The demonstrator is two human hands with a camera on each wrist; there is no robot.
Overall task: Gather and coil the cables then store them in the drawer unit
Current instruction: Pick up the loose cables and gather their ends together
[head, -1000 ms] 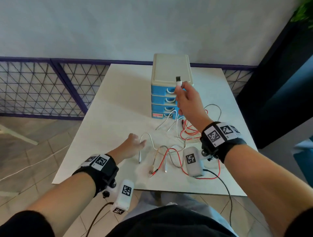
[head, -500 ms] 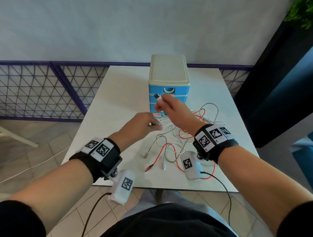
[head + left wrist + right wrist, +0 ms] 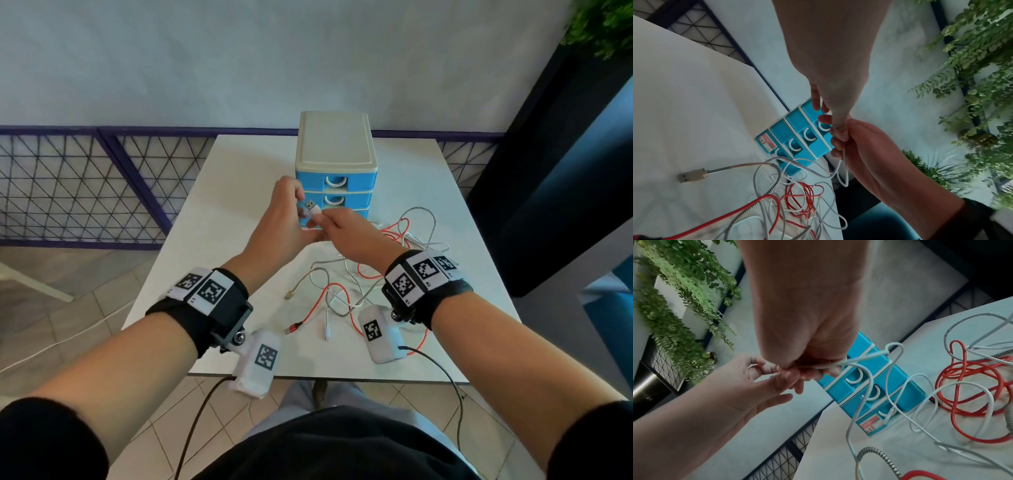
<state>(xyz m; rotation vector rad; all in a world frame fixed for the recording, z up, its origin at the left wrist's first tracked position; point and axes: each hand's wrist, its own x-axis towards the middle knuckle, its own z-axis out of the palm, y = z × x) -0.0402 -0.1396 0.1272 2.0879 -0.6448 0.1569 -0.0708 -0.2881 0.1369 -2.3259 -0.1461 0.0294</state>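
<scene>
A blue drawer unit point(image 3: 334, 150) with a cream top stands at the back of the white table point(image 3: 239, 178), all its drawers closed. In front of it both hands meet in the air. My right hand point(image 3: 323, 226) pinches a white cable point(image 3: 859, 363) just below its USB plug point(image 3: 310, 205). My left hand point(image 3: 297, 209) curls its fingers round the same cable beside the plug. The white cable hangs in loops from the hands to the table point(image 3: 844, 162). A red cable point(image 3: 400, 229) and a grey braided cable point(image 3: 421, 214) lie tangled beneath.
A gold USB plug point(image 3: 291, 294) and other loose cable ends lie near the table's front edge. A mesh railing point(image 3: 85, 185) runs behind and to the left. Hanging green plants point(image 3: 972, 65) are on the right, and a dark panel point(image 3: 548, 171) stands to the right of the table.
The right hand came down from above the drawer unit with the plug. The left hand rose from the table and joined it on the white cable in front of the drawers.
</scene>
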